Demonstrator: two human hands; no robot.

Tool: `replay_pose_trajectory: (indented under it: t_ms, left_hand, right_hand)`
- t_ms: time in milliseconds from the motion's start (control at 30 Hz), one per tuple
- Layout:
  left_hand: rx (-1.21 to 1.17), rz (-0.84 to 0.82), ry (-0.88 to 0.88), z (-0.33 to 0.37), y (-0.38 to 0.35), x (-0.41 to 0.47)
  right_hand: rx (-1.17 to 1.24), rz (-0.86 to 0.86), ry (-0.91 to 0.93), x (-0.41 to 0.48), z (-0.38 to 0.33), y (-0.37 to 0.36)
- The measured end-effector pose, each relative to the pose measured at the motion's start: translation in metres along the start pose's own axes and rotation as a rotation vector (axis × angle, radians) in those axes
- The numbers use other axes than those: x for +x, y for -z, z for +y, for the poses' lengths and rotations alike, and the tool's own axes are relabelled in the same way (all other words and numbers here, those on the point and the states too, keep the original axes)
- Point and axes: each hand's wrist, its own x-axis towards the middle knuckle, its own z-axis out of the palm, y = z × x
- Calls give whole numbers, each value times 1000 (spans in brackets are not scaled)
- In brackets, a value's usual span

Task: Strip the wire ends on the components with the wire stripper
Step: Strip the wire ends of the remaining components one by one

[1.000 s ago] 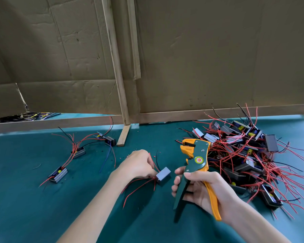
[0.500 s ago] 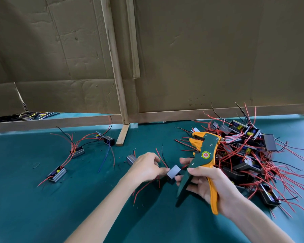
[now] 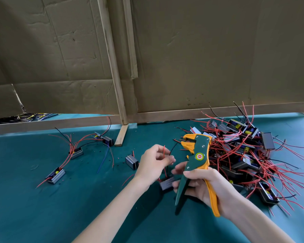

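Loose components (image 3: 55,175) lie left; left hand (image 3: 154,165) pinches red wire (image 3: 164,151) leading down to grey component (image 3: 166,183), half hidden by right hand (image 3: 205,187) gripping wire stripper (image 3: 198,155); tangled pile (image 3: 249,155) at right, units indistinct, wires cut off by frame

Teal table (image 3: 42,207) with heaped, scattered components (image 3: 244,155)

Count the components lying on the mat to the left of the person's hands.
4. Far component by the wooden strip; middle component; nearest component; last component beside the left hand. The forearm may hide more.
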Motion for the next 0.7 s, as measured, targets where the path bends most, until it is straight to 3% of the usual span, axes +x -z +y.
replay_pose_trajectory:
  t_ms: [133, 333, 700]
  left_hand:
    - [-245, -13, -139, 9, 5, 0]
    - [-146, -18, -323, 32, 29, 0]
    - [-143, -64, -308, 41, 37, -8]
  right_hand:
    - [-7, -45, 37, -2, -5, 0]
    - [-44, -110, 72, -6, -7, 0]
    - [-138, -263, 55, -4, -2, 1]
